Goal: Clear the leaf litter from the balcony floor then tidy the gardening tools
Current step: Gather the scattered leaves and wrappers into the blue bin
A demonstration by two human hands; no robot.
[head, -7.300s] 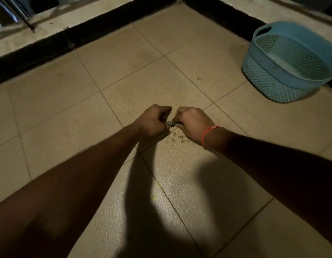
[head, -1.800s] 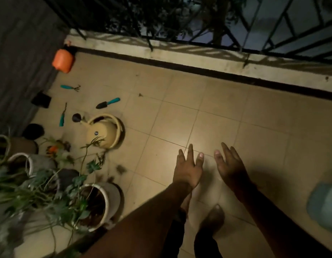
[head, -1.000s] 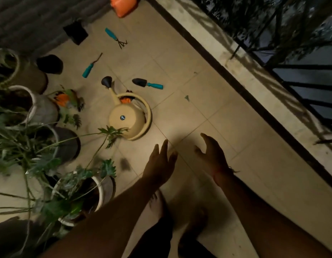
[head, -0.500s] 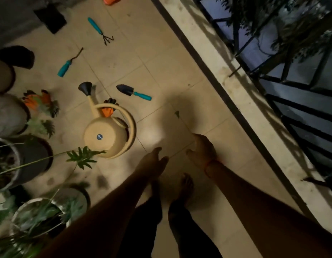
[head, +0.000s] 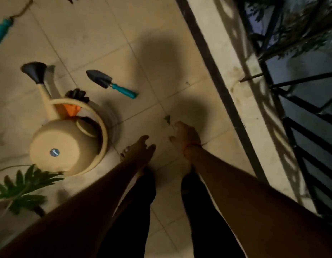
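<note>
Closest in, two bare forearms reach down over dark trouser legs and bare feet on the tiled balcony floor [head: 109, 40]. The left hand [head: 141, 146] hangs just right of the watering can [head: 68, 144], fingers loose and slightly curled, holding nothing. The right hand [head: 185, 135], an orange thread at its wrist, sits a little further right of the can, fingers relaxed and spread downward, nothing held in it either. Just past its fingertips lies a small green leaf [head: 167, 118] on a grout line, not touched by the hand as far as the blur lets one tell. The can itself is beige, lying with its round base toward the camera, hoop handle arching over it, black rose at the far end of its spout. An orange and black glove [head: 74, 103] lies tucked against the can's far side. Beyond the can, to its right, lies a trowel [head: 111, 83] with a teal handle. Far beyond the can, to the left, a second teal-handled tool [head: 5, 27] lies. A green plant leaf [head: 21, 189] juts in on the near side of the can.
</note>
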